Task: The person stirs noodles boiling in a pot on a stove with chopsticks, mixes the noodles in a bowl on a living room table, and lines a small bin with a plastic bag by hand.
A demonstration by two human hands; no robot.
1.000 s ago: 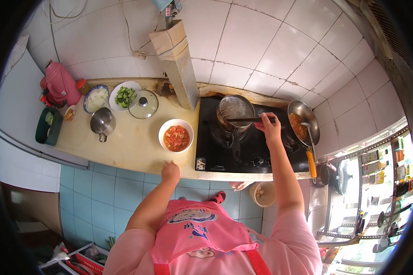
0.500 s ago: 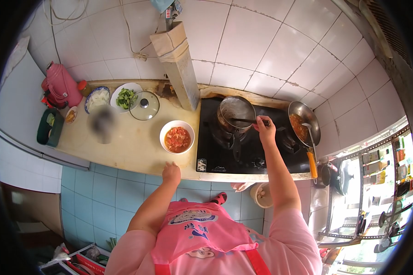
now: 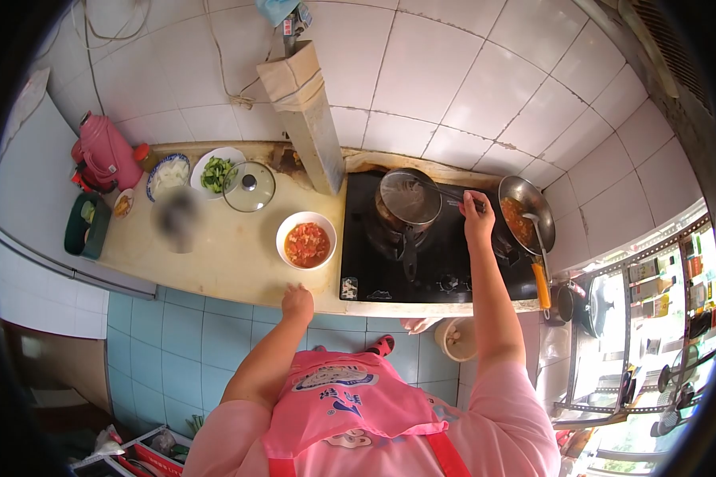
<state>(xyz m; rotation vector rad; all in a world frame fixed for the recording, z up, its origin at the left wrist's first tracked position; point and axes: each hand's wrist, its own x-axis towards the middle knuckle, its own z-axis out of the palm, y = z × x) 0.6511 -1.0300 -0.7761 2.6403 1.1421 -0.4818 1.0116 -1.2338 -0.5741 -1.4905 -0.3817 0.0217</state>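
My right hand (image 3: 474,210) is closed around dark chopsticks (image 3: 447,191), whose tips point into the saucepan (image 3: 410,196) on the hob. Steam or clear liquid seems to fill the saucepan; its dark handle (image 3: 410,256) points toward me. At the counter's front edge rests my left hand (image 3: 297,302), fingers loosely out and holding nothing. Just beyond it stands a white bowl (image 3: 279,238) of chopped tomato mixture (image 3: 306,244). To the right of my right hand, a wok (image 3: 518,187) holds a reddish sauce (image 3: 519,219), with a ladle (image 3: 539,230) leaning in it.
A glass lid (image 3: 249,187), a plate of sliced greens (image 3: 217,174) and a blue-rimmed plate of white slices (image 3: 169,176) lie on the counter (image 3: 239,258). A pink thermos (image 3: 107,151) stands far left. A grey post (image 3: 314,135) rises beside the black hob (image 3: 366,270).
My right hand has moved right and slightly back toward the wall, swinging the chopsticks to a new slant across the saucepan's right rim. My left hand stays put.
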